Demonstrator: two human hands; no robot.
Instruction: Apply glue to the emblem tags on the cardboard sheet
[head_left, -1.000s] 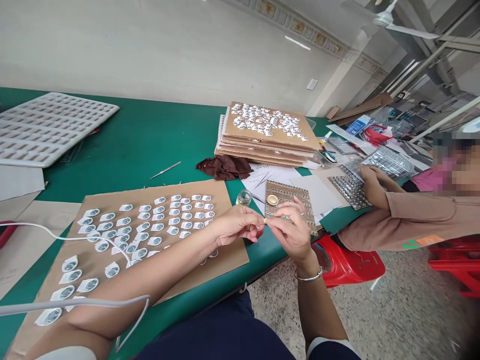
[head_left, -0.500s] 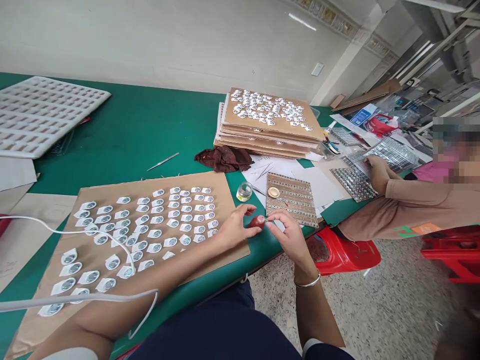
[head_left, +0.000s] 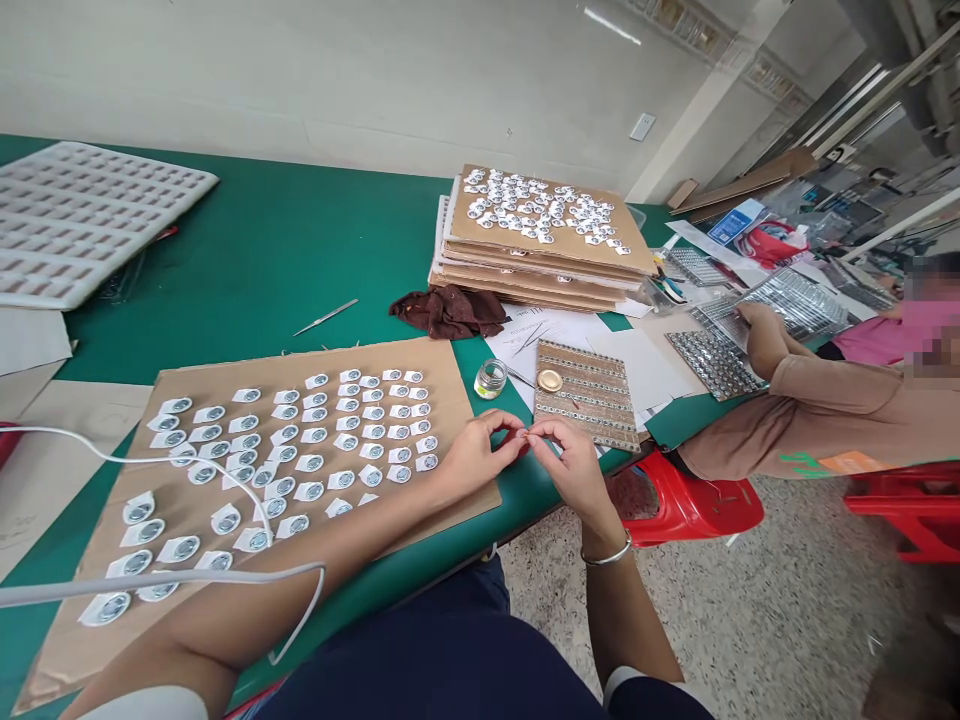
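Observation:
My left hand (head_left: 480, 450) is above the right edge of a cardboard sheet (head_left: 409, 352), its thumb and fingers pinched. My right hand (head_left: 568, 462) is pinched too, and its fingertips meet those of the left. Whatever lies between the fingertips is too small and covered to name. Several white tags with round silvery pieces (head_left: 315, 435) lie in rows on the cardboard. Just beyond my hands stand a small open glass jar (head_left: 490, 379) and a board with rows of small shiny pieces (head_left: 589, 405). A round gold-coloured lid (head_left: 550, 381) rests on that board.
A dark brown cloth (head_left: 448, 312) lies before stacked cardboard sheets (head_left: 540, 258). Metal tweezers (head_left: 326, 316) lie on the green table (head_left: 300, 240). A white cable (head_left: 225, 577) crosses my left forearm. At right, a co-worker's hand (head_left: 765, 335) is at a silvery tray; a red stool (head_left: 694, 505) stands below.
My hands have come together, fingertips touching. The dark red rounded thing seen at my left fingers is now mostly hidden. The co-worker's arm has shifted only slightly in view.

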